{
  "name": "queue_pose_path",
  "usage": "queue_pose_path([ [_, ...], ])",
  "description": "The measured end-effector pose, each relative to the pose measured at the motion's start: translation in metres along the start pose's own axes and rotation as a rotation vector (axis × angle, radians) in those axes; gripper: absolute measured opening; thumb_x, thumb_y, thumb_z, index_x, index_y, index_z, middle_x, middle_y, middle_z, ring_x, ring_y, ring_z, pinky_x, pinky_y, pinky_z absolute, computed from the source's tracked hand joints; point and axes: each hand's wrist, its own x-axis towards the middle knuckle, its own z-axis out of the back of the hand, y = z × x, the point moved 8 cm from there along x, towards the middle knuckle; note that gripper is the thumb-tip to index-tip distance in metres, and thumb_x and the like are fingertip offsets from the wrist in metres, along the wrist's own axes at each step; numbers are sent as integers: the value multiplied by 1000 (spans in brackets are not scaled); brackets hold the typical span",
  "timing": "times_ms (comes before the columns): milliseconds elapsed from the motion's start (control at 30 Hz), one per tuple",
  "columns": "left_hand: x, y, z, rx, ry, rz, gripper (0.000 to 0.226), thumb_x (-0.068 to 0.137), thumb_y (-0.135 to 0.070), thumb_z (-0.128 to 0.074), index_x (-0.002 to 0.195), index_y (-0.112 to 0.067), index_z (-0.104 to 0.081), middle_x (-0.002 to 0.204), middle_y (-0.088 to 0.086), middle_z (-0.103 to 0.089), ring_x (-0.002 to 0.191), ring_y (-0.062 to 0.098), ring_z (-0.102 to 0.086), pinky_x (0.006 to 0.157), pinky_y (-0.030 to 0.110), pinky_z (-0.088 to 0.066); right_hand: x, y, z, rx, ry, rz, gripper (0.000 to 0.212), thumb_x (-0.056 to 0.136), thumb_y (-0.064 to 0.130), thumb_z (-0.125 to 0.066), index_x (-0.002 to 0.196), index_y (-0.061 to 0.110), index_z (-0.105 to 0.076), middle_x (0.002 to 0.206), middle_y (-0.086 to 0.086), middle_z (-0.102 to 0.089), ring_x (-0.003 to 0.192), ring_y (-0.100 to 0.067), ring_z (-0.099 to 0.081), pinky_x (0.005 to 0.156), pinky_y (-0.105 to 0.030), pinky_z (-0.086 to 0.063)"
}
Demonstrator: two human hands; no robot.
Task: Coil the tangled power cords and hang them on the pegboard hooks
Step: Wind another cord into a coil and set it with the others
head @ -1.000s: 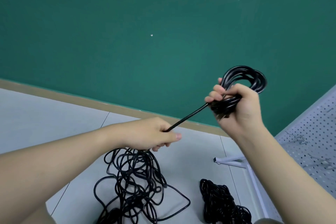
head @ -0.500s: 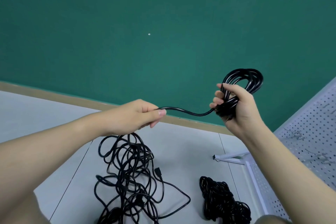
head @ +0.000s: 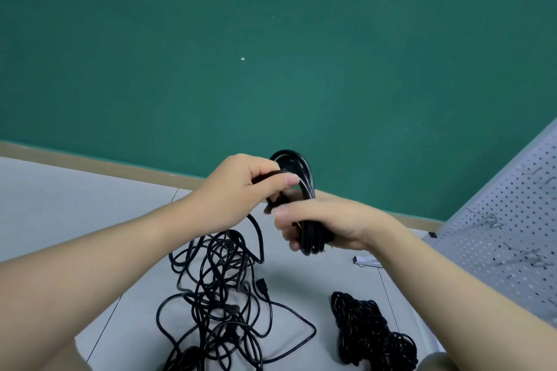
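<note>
My right hand grips a coil of black power cord that stands up between both hands. My left hand pinches the running strand of the same cord right at the coil. From there the strand drops to a tangled heap of black cords on the floor below my left forearm. A second, tighter bundle of black cord lies on the floor under my right forearm. The white pegboard with small metal hooks leans at the right edge.
A green wall with a tan baseboard stands close ahead. The floor is pale grey tile. A white metal foot of the pegboard stand sticks out on the floor beside my right wrist.
My left hand has brought the strand up and rightward onto the coil. My right hand with the coil has moved down and left, so both hands now meet.
</note>
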Motion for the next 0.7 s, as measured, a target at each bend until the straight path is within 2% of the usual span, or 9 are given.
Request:
queue_pose_path([
  [67, 0, 2, 9, 58, -81, 12, 49, 89, -53, -68, 61, -13, -64, 51, -1, -53, 54, 11, -39, 55, 29, -34, -2, -4, -3, -17, 4, -64, 44, 74, 25, -69, 113, 8, -57, 70, -1, -53, 61, -18, -50, 57, -29, -39],
  [133, 1, 4, 20, 131, -180, 17, 58, 76, -68, -68, 57, -14, -58, 48, 2, -44, 52, 11, -33, 52, 30, -28, -3, -6, -3, 2, 24, -107, 43, 72, 19, -58, 112, 3, -58, 71, -4, -50, 58, -18, -47, 52, -25, -38],
  [200, 1, 2, 25, 193, -218, 6, 62, 72, -73, -68, 54, -17, -48, 46, -7, -35, 51, 11, -29, 52, 32, -28, -1, -7, -7, 81, 85, -125, 49, 63, 16, -58, 110, 3, -56, 74, -4, -44, 60, -17, -39, 54, -25, -40],
  [267, 2, 3, 28, 229, -222, 8, 65, 70, -76, -68, 55, -18, -43, 47, -10, -34, 51, 11, -29, 53, 34, -28, 0, -7, -12, 143, 143, -133, 53, 57, 16, -58, 108, 3, -55, 75, -4, -40, 61, -16, -35, 56, -25, -40],
  [400, 4, 6, 32, 227, -233, 6, 68, 69, -81, -68, 62, -19, -40, 50, -11, -34, 52, 10, -29, 51, 28, -27, 0, 1, -15, 211, 184, -59, 51, 56, 11, -53, 107, 3, -54, 77, -5, -40, 63, -16, -35, 58, -27, -40],
  [467, 3, 12, 32, 192, -256, 38, 70, 74, -83, -60, 68, -16, -42, 52, -12, -31, 52, 9, -28, 50, 25, -27, -2, 11, -13, 310, 215, 7, 52, 55, 11, -53, 106, 3, -54, 78, -6, -41, 63, -17, -36, 59, -28, -41],
  [567, 4, 23, 24, 126, -203, 91, 72, 81, -86, -45, 68, -16, -42, 56, -14, -31, 53, 8, -28, 52, 25, -26, -8, 22, -9, 396, 257, 60, 49, 56, 10, -48, 105, 5, -53, 79, -6, -38, 65, -19, -30, 60, -29, -41],
  [700, 7, 27, 13, 22, -57, 93, 62, 89, -77, -38, 65, -20, -41, 60, -9, -38, 57, 14, -38, 61, 36, -38, -13, 29, -2, 509, 250, 143, 50, 57, 9, -44, 107, 5, -51, 80, -4, -31, 65, -18, -26, 60, -29, -36],
])
